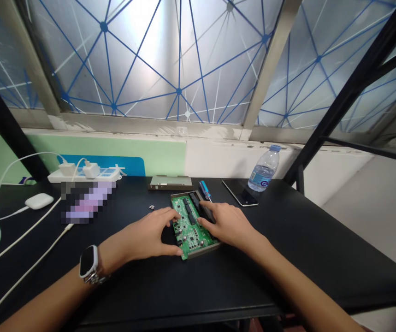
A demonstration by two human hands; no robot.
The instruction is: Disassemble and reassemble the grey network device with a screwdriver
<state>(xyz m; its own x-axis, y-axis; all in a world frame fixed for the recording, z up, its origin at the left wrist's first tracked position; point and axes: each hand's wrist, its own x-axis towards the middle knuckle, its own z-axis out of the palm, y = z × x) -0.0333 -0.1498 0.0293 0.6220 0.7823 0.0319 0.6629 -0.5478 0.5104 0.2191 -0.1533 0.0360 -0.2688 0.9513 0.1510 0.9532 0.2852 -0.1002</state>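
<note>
A green circuit board [188, 235] with black connectors sits in a shallow metal housing [204, 251] on the black desk. My left hand [151, 233] grips the board's left side, thumb at the near left corner and fingertips at the left edge. From the right, my right hand [230, 223] holds the assembly, with index finger and thumb over the black parts along that side; its other fingers are hidden. A blue-handled screwdriver [205, 190] lies just behind the housing. Several tiny metal pieces, probably screws [151, 207], lie to the left of it.
Behind the board lies a flat metal cover [170, 182]. A phone [240, 192] and a water bottle [264, 169] are at the back right. On the left are a power strip [54, 176], white cables [28, 237], a white earbud case [39, 201] and a pixelated device [89, 203].
</note>
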